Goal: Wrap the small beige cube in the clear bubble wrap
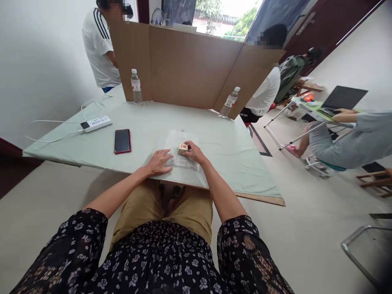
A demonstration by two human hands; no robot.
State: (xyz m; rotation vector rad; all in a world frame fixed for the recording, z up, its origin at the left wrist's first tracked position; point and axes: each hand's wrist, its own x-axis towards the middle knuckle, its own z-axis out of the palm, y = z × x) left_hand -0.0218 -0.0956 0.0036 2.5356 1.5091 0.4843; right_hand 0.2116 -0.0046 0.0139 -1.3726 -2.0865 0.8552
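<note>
Cream-coloured small box (183,148), apparently of card, red-marked on top: pinched at its right side by the fingers of the right hand (193,152), above the clear bubble-wrap sheet (189,163); whether the sheet is touched by it cannot be told. Judged light and fairly stiff, liable to dent if squeezed; best gripped by two opposite walls.

Bubble-wrap sheet: laid flat on the pale green tablecloth (147,118). Judged soft, somewhat slippery; best held down near an edge.

Left hand (159,162): fingers spread, placed palm-down at the sheet's left edge, nothing grasped.
</note>
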